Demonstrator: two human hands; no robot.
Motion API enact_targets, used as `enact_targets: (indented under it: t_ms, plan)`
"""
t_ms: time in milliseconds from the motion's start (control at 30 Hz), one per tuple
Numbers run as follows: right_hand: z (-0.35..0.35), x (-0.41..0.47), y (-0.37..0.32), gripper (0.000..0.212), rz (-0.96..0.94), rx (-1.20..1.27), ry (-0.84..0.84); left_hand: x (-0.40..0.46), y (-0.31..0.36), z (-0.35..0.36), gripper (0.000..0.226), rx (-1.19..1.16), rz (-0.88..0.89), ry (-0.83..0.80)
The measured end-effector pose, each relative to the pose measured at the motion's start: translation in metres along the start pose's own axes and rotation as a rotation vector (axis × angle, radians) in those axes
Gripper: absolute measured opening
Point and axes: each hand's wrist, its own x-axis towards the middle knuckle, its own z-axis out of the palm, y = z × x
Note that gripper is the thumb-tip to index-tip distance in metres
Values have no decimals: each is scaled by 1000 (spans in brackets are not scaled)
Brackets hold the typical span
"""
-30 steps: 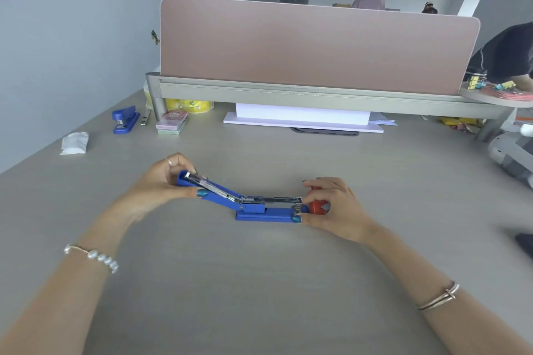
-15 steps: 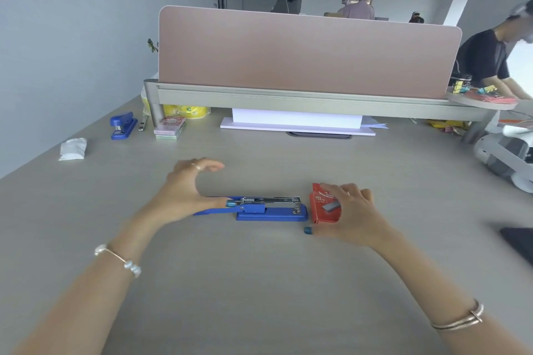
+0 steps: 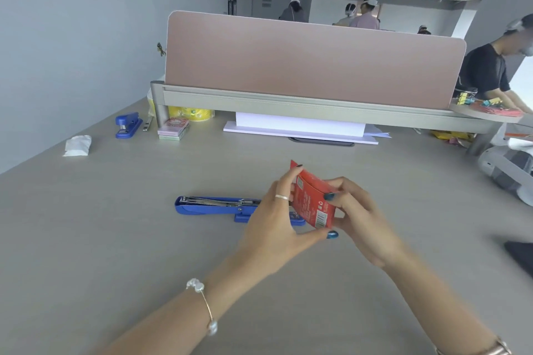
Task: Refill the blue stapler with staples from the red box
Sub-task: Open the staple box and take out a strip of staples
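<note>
Gray table (image 3: 115, 239) holds the open stapler (image 3: 207, 204); both hands' fingers (image 3: 284, 184) grip the light, thin box (image 3: 313, 202) by its edges.

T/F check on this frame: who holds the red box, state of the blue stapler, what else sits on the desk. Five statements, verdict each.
1. Both the left hand and the right hand grip the red box. True.
2. The blue stapler is closed. False: it lies flat, opened out on the desk, metal track exposed.
3. The red box rests on the desk. False: it is held above it.
4. A second blue stapler sits far left near the divider. True.
5. The left hand touches the open stapler. False: it is on the box.
</note>
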Motion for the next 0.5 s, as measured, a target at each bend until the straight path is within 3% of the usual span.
enact_targets:
  t_ms: [167, 300, 400, 500]
  plan:
    - [12, -7, -5, 31, -110, -54, -44, -4, 0, -7, 80, -8, 27, 141]
    - [13, -9, -4, 10, -171, -208, 87, -7, -3, -6, 78, 135, 92, 92]
    - [13, -8, 0, 15, -220, -325, 140, -8, -6, -6, 76, 158, 97, 77]
    - [10, -6, 1, 15, -199, -257, 112, -8, -11, -7, 76, 150, 84, 86]
